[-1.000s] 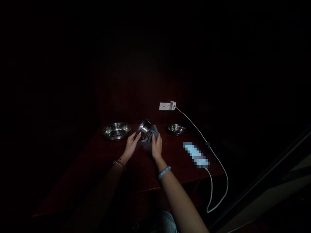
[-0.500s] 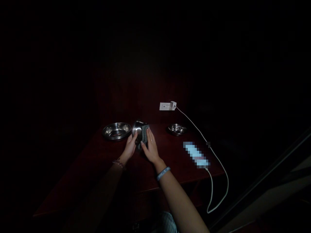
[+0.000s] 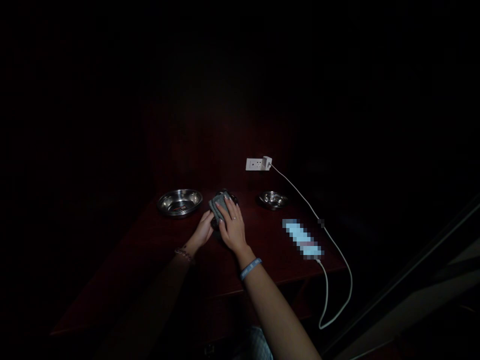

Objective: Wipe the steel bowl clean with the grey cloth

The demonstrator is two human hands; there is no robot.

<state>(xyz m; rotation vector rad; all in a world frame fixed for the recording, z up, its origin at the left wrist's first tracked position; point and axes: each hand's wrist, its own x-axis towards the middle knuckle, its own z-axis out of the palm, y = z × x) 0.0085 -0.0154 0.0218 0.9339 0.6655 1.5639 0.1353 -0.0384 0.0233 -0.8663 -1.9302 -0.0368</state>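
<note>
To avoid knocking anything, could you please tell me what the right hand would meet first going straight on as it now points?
The cloth, which the right hand is touching. Next would probably be the bowl, mostly hidden behind it, though depth is unclear in this dark view.

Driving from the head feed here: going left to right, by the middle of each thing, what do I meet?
Large steel dish, left hand, grey cloth, right hand, white wall socket, small steel dish, pixelated pale-blue object.
</note>
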